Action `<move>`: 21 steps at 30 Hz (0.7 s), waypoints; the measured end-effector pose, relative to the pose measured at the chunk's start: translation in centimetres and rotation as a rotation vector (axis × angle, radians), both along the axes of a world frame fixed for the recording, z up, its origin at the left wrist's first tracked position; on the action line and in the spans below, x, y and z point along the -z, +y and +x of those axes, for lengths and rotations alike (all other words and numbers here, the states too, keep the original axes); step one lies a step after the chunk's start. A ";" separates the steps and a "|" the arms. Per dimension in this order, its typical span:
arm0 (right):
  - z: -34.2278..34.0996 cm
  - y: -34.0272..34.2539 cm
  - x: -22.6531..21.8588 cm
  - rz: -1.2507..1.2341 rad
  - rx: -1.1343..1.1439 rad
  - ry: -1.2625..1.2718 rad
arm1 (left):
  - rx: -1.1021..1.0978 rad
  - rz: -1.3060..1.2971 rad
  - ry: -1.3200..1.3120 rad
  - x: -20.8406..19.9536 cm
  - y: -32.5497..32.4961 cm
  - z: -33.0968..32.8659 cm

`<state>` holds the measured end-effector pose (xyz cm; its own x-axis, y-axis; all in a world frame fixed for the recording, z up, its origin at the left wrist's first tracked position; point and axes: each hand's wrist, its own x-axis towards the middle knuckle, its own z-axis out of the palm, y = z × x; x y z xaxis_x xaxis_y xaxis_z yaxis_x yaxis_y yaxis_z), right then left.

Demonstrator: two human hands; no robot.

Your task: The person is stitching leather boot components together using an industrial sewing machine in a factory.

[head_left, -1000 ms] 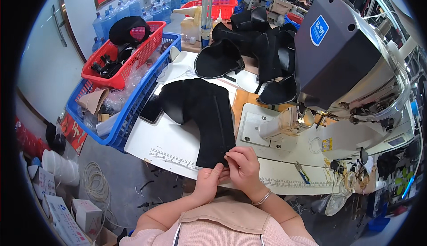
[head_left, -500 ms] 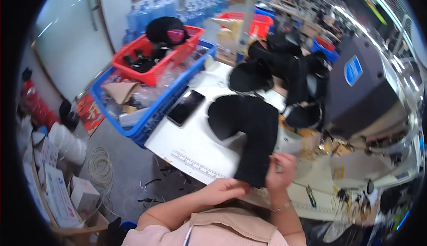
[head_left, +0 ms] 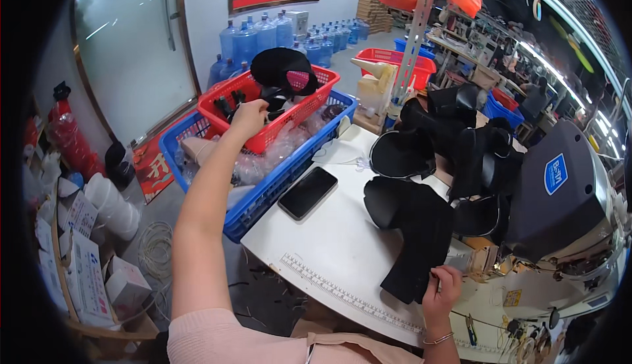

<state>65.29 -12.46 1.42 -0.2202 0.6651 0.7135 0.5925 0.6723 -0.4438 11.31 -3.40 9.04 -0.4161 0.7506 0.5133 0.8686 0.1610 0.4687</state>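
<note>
My left hand [head_left: 250,117] reaches far out over the red basket [head_left: 322,92], its fingers bent together among small black pieces [head_left: 227,105]. Whatever is between those fingers is too hidden to name. On the white table lies a flat black piece [head_left: 424,229] shaped like a boot upper, with a broad rounded end away from me and a straight end near me. Beside that straight end is my right hand [head_left: 442,291], fingers curled and thumb drawn in; I cannot make out what they pinch, if anything.
The red basket sits in a blue crate [head_left: 253,216] of plastic-wrapped items. A phone [head_left: 307,193] lies on the table [head_left: 342,252]. More black pieces [head_left: 401,154] are heaped behind. A dark machine housing [head_left: 553,193] stands right, with snips [head_left: 471,330] near the front edge.
My left hand has left the near end of the black piece and stretched forward and left into the red basket. My right hand stays beside the piece. The view has shifted.
</note>
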 end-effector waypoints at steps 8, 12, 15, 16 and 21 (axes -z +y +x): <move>-0.8 0.1 -1.2 -0.046 -0.011 0.046 | -0.158 -0.660 0.145 3.0 6.9 -2.9; -0.4 0.1 -1.5 -0.374 -0.094 0.505 | -0.159 -0.717 0.319 3.6 7.3 -4.3; -0.5 0.6 -1.2 -0.415 -0.126 0.673 | -0.203 -0.220 0.252 2.4 5.2 -5.1; -1.1 0.5 -1.2 -0.445 -0.217 0.758 | -0.209 0.010 0.252 2.4 3.8 -9.4; -2.6 0.1 -2.2 -0.298 -0.225 0.656 | 0.051 0.565 -0.022 -5.0 1.7 -3.6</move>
